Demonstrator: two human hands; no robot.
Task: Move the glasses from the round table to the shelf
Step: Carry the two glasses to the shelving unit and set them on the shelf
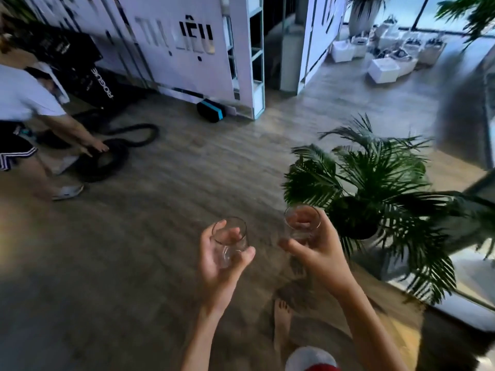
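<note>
a wooden floor fills the view, with a white shelf unit standing far ahead. a potted palm sits at the right; at the left another person bends over a black hose. the left hand curls round 1 clear glass and the right hand grips a 2nd glass, both upright in the air above the floor, near each other but apart.

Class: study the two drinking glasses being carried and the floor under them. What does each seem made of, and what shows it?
The left glass, in the left hand: clear, smooth glass, possibly plastic; the hand shows through it. The right glass, in the right hand: the same, with a bright rim. The floor: matt wood-look planks with grain streaks; wood or laminate, unclear.
</note>
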